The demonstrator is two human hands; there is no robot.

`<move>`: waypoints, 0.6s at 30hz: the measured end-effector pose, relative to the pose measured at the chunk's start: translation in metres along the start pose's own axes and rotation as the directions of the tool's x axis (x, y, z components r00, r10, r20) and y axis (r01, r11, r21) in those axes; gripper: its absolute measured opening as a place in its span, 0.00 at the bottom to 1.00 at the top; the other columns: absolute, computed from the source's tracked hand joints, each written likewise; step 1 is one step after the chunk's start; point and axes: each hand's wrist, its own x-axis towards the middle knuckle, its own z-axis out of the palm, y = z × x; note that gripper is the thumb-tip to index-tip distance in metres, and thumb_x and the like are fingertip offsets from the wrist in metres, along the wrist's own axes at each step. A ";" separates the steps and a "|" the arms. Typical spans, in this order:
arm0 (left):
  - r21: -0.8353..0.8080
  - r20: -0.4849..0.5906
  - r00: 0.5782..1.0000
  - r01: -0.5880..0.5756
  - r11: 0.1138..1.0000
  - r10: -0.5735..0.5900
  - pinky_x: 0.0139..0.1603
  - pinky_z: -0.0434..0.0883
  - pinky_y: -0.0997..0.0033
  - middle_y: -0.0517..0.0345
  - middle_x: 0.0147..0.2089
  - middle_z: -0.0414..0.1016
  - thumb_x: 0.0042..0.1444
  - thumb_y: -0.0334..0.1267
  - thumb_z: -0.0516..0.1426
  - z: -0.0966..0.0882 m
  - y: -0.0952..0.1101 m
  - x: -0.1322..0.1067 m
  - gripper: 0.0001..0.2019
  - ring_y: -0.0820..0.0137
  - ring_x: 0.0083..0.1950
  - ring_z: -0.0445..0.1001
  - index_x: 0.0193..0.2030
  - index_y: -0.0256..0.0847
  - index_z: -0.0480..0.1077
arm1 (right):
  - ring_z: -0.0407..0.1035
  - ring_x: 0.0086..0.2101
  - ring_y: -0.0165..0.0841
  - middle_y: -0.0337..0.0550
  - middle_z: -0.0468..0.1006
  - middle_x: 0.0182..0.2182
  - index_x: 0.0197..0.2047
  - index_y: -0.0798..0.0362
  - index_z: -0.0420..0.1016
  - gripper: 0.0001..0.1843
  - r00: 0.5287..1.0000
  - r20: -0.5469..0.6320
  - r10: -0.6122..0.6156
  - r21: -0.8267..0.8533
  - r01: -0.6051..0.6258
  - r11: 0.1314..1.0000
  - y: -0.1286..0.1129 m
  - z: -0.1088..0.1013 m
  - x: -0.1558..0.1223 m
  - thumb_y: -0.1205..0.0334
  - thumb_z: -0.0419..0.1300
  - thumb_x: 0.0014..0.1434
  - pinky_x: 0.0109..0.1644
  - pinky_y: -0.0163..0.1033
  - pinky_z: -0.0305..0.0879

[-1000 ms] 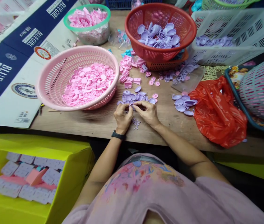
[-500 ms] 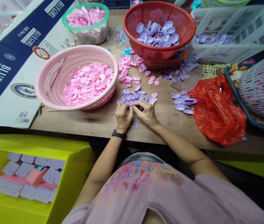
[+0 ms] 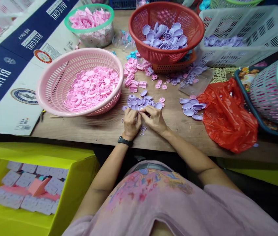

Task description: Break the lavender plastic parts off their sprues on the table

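My left hand [image 3: 130, 122] and my right hand [image 3: 154, 118] meet at the near edge of a small heap of purple round plastic pieces [image 3: 142, 101] on the wooden table [image 3: 99, 127]. Both hands are closed in a pinch, fingertips touching, on a small purple piece between them; most of it is hidden by the fingers. A black watch sits on my left wrist. Thin purple sprue bits [image 3: 143, 129] lie on the table just below my hands.
A pink basket [image 3: 55, 82] of pink pieces stands left. A red basket [image 3: 190, 23] of purple pieces stands behind. More purple pieces [image 3: 191, 108] lie beside a red plastic bag [image 3: 227, 118]. Loose pink clips [image 3: 135, 73], white crate [image 3: 264, 32], yellow box [image 3: 80, 170] below left.
The hands stay together at the purple heap, fingers shifting slightly on the small piece. The view has drifted a little; nothing else moved.
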 end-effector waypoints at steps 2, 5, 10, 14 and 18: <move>-0.002 0.019 1.000 0.003 1.000 -0.003 0.43 0.65 0.62 0.58 0.29 0.66 0.66 0.34 0.50 0.000 0.002 0.001 0.10 0.65 0.37 0.68 0.32 0.43 0.64 | 0.74 0.36 0.35 0.43 0.80 0.34 0.36 0.51 0.77 0.07 1.000 0.023 0.020 0.005 -0.020 1.000 0.002 -0.003 0.002 0.67 0.59 0.65 0.44 0.40 0.69; -0.027 0.045 0.999 0.019 0.999 -0.018 0.45 0.67 0.62 0.57 0.33 0.71 0.66 0.36 0.53 0.002 0.007 0.003 0.05 0.64 0.40 0.70 0.38 0.43 0.69 | 0.74 0.37 0.35 0.42 0.81 0.35 0.36 0.51 0.78 0.06 0.999 0.050 0.010 -0.014 -0.009 1.000 0.004 -0.012 0.009 0.66 0.60 0.64 0.44 0.40 0.69; -0.030 0.097 0.994 0.062 0.998 -0.058 0.52 0.66 0.58 0.53 0.40 0.75 0.63 0.42 0.59 0.006 0.014 0.006 0.16 0.60 0.46 0.71 0.55 0.41 0.69 | 0.72 0.35 0.36 0.43 0.80 0.34 0.36 0.51 0.77 0.06 0.996 -0.074 0.053 -0.195 -0.066 0.978 0.013 -0.046 0.022 0.67 0.60 0.64 0.44 0.40 0.66; 0.065 0.158 0.985 0.060 0.996 -0.070 0.56 0.63 0.54 0.48 0.51 0.74 0.60 0.44 0.62 0.007 0.013 0.006 0.17 0.54 0.55 0.69 0.54 0.43 0.71 | 0.70 0.35 0.37 0.48 0.79 0.35 0.36 0.53 0.78 0.08 0.949 -0.278 0.150 -0.392 -0.255 0.884 0.036 -0.088 0.021 0.70 0.57 0.62 0.44 0.42 0.63; 0.117 0.179 0.977 0.100 0.988 -0.120 0.55 0.63 0.52 0.45 0.53 0.73 0.63 0.45 0.59 0.010 0.010 0.005 0.16 0.51 0.56 0.68 0.56 0.44 0.70 | 0.67 0.36 0.40 0.57 0.78 0.35 0.36 0.57 0.79 0.09 0.862 -0.425 0.276 -0.508 -0.480 0.715 0.060 -0.123 0.014 0.73 0.57 0.60 0.46 0.45 0.59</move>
